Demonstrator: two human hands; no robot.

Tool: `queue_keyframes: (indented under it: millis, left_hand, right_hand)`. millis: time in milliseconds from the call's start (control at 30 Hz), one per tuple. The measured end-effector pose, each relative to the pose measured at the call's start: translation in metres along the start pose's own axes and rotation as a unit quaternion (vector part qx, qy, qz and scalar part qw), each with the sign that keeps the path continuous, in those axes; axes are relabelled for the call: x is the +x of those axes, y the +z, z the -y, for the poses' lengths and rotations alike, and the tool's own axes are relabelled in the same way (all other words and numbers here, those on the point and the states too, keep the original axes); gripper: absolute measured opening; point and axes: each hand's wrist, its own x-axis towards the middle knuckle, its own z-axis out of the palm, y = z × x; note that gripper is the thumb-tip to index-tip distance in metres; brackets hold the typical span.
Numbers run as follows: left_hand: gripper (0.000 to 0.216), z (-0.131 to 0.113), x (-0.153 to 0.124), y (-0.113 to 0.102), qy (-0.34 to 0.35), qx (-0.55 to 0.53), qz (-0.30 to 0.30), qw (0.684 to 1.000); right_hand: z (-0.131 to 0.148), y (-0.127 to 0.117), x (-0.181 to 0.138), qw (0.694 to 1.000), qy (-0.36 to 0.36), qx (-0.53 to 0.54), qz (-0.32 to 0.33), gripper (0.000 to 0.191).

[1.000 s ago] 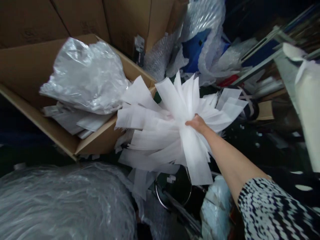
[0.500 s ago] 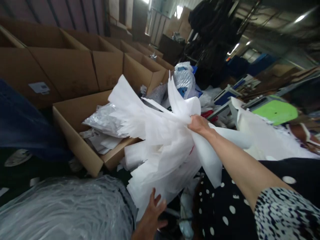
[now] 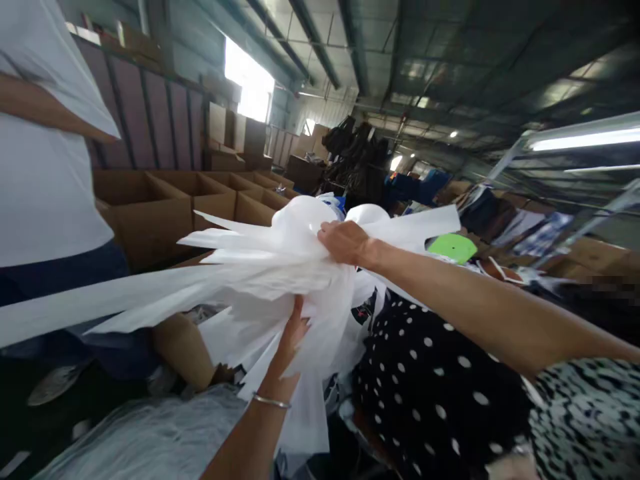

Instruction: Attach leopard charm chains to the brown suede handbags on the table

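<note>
As the right hand (image 3: 345, 241) pinches fanned white sheets (image 3: 280, 275), left hand (image 3: 291, 337) among them — fingers partly hidden, grip unclear

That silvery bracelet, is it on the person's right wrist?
No, the bracelet circles the wrist of the left hand, partly hidden among the white sheets.

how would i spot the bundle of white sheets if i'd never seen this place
Find the row of open cardboard boxes left of centre. In front of it, the right hand clutches the bundle of white sheets. Its loose strips fan out sideways, unlike the straight-sided brown boxes.
</note>
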Motion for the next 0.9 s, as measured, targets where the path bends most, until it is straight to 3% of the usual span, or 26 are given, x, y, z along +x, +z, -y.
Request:
queue_keyframes:
  millis: [100,233,433,533,633,733,833,900]
  left_hand:
    - [0.081,-0.05,-0.053,0.056,0.052,-0.009,0.046,0.998]
    - [0.068,-0.109,-0.111,0.136,0.114,-0.019,0.124,0.986]
    - [0.063,-0.164,-0.165,0.237,0.124,-0.039,0.173,0.976]
    - [0.062,-0.174,-0.18,0.27,0.138,-0.056,0.178,0.973]
    - [0.059,-0.174,-0.187,0.29,0.15,-0.067,0.193,0.967]
    - [0.062,-0.166,-0.185,0.302,0.172,-0.056,0.231,0.956]
    - [0.065,-0.155,-0.178,0.309,0.207,-0.035,0.251,0.945]
    - [0.065,-0.149,-0.174,0.313,0.232,-0.026,0.245,0.941]
  right_hand:
    - [0.002,-0.097,-0.036,0.996,-0.023,-0.073,-0.051,0.029]
    - [-0.003,-0.213,-0.086,0.984,0.001,-0.138,-0.111,0.025]
    - [-0.008,-0.342,-0.151,0.974,0.052,-0.144,-0.165,0.019]
    - [-0.009,-0.384,-0.175,0.975,0.056,-0.127,-0.175,0.016]
    - [-0.01,-0.41,-0.197,0.977,0.044,-0.072,-0.195,0.016]
    - [-0.012,-0.422,-0.217,0.974,0.035,-0.069,-0.214,0.016]
    - [-0.014,-0.426,-0.237,0.969,0.024,-0.121,-0.213,0.004]
    - [-0.015,-0.427,-0.246,0.965,0.023,-0.162,-0.207,0.018]
